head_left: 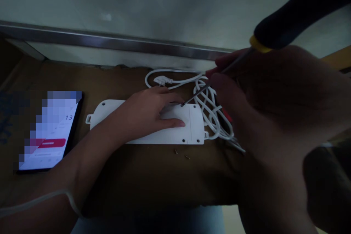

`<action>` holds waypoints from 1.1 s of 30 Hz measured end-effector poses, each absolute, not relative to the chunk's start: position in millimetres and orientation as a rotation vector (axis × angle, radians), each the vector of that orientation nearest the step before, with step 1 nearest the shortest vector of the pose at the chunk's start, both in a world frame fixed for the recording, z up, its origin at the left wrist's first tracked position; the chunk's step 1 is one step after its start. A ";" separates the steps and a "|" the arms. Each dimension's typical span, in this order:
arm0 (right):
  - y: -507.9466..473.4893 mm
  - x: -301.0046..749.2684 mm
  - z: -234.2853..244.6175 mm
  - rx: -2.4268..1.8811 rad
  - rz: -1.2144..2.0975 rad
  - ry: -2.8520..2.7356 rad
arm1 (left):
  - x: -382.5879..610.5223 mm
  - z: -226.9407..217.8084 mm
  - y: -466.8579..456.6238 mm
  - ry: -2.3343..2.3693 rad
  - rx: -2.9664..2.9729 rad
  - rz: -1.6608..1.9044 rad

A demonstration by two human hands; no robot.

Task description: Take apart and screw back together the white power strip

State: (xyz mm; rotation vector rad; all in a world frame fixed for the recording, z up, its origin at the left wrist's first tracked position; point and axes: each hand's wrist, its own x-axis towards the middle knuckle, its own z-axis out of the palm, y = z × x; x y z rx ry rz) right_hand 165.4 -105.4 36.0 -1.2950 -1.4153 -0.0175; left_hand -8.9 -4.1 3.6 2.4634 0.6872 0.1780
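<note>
A white power strip [159, 137] lies with its screw-holed face up. My left hand [145, 108] rests across it, thumb stretched flat on the casing and fingers spread toward the far edge. At the right my right hand [263, 95] is closed on a screwdriver [287, 18], thumb and fingers pinching its metal shaft. The handle is black with a yellow collar and points up to the right. Its tip touches a screw hole near the strip's far right corner, beside my left index finger. Two small screws [181, 154] lie just in front of the strip.
The strip's white cord [211, 106] lies coiled to its right, with the plug [162, 80] behind my left hand. A phone [52, 135] with a lit screen lies at the left. A pale wall with a metal rail [109, 42] rises behind the brown work surface [153, 179].
</note>
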 end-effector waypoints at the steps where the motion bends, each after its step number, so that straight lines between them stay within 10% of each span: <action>1: -105.0 165.2 36.8 -1.294 -0.026 -1.404 | -9.1 3.6 -4.1 0.690 2.464 0.178; 33: -79.8 188.0 39.5 -0.856 -0.227 -0.991 | -29.7 37.1 -9.8 0.404 2.576 0.316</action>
